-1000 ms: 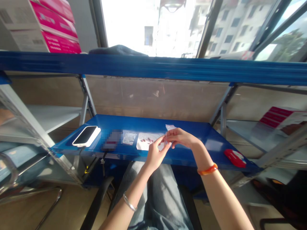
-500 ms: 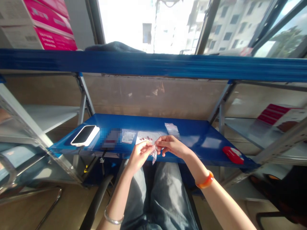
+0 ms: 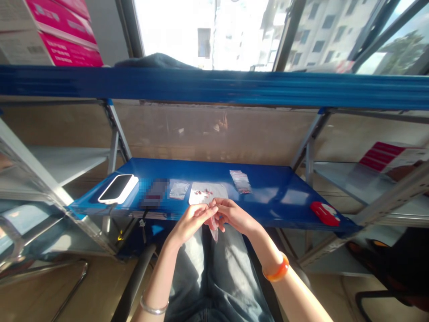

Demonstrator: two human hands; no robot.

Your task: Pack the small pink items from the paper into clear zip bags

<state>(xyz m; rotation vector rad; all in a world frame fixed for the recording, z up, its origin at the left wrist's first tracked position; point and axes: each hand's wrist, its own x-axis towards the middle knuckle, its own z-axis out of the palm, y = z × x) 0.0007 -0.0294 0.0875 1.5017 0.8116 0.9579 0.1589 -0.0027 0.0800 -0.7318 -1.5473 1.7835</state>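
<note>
Fingers, both sets: pinched together on one small clear bag (image 3: 213, 231), which hung below them over my lap, just short of the front edge of the surface (image 3: 284, 201). My left hand (image 3: 189, 220) gripped the bag's top from the left; my right hand (image 3: 233, 215) gripped it from the right, fingertips touching.

Handling note, as I judged it: thin film like that wanted a light pinch at the very lip, thumbs sliding against each other to part the layers, with the bag kept upright so nothing could spill onto my knees.

Wrists: silver bangle (image 3: 152, 307) on the left, orange bangle (image 3: 276, 273) on the right.

Surface, near row: white sheet (image 3: 208, 193) carrying a few small reddish pieces, just beyond my knuckles; a flat clear packet (image 3: 178, 190) beside it to the left; a phone (image 3: 118, 188) face up at the far left; a red oval item (image 3: 324, 213) at the right edge.

Surface, farther back: another small clear packet (image 3: 240, 181), lying apart from the sheet.

Above: blue shelf beam (image 3: 214, 87); pink-and-white cartons (image 3: 50, 33) at upper left.
</note>
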